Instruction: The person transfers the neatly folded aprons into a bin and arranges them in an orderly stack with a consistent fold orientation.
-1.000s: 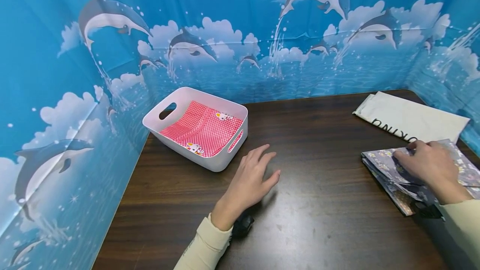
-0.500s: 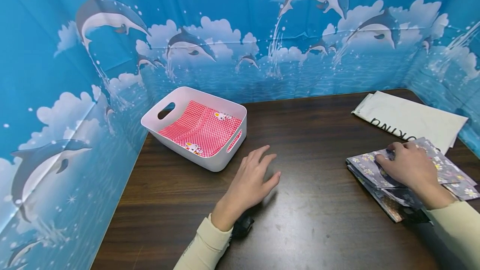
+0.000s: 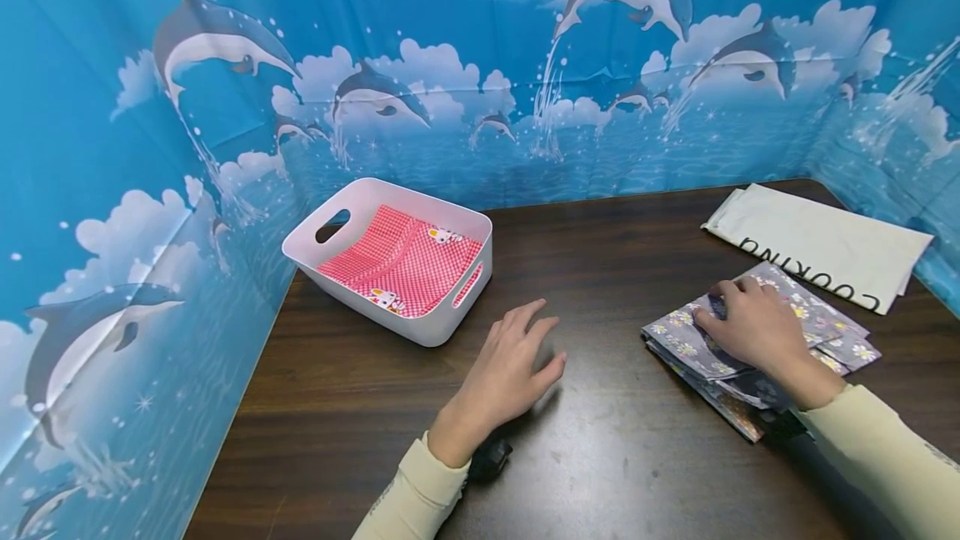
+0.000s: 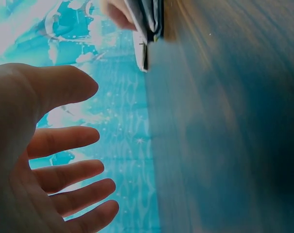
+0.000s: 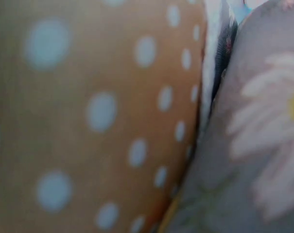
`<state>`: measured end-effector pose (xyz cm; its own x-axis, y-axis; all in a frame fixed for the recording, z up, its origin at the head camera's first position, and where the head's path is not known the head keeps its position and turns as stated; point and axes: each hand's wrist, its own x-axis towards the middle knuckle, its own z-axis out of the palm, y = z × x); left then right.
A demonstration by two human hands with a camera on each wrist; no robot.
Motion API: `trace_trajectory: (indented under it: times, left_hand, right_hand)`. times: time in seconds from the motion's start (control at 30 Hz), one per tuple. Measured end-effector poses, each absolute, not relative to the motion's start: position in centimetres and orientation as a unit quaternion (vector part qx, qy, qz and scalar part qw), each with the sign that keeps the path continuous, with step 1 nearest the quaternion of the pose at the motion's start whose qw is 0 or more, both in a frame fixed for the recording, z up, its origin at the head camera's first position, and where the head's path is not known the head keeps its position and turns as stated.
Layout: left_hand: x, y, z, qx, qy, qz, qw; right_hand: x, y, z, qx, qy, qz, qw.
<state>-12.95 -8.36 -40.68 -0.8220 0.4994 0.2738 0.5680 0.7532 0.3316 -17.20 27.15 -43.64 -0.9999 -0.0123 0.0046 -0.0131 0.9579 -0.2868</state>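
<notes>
My right hand [image 3: 757, 327] grips a folded grey daisy-print cloth [image 3: 836, 327] from above, thumb and fingers bent over its top. The cloth has several loose layers, and it sits above the right part of the table. Close up in the right wrist view are its grey daisy fabric [image 5: 263, 126] and a brown fabric with white dots [image 5: 88, 145]. My left hand [image 3: 498, 369] hovers near the basket with fingers spread, holding nothing. In the left wrist view, the left hand [image 4: 25, 179] shows its thumb and fingers apart.
A white plastic basket [image 3: 367, 307] with handle holes stands at the back left, a red checked cloth [image 3: 408, 265] with rabbit prints inside. A folded cream cloth [image 3: 832, 236] lettered "COOKING" lies at the back right of the dark wooden table [image 3: 600, 273]. Dolphin-print curtains surround it.
My right hand has carried the daisy-print cloth leftward, uncovering more of the cream cloth's lettering. The left hand has stayed nearly still.
</notes>
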Motion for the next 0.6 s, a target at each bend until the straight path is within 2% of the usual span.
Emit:
trace_trajectory:
  times: [0.6]
  left_hand:
    - [-12.4, -7.4, -41.5, -0.309, -0.930, -0.188, 0.067]
  right_hand:
    - [-19.1, 18.5, -43.6, 0.124, -0.981, 0.148, 0.008]
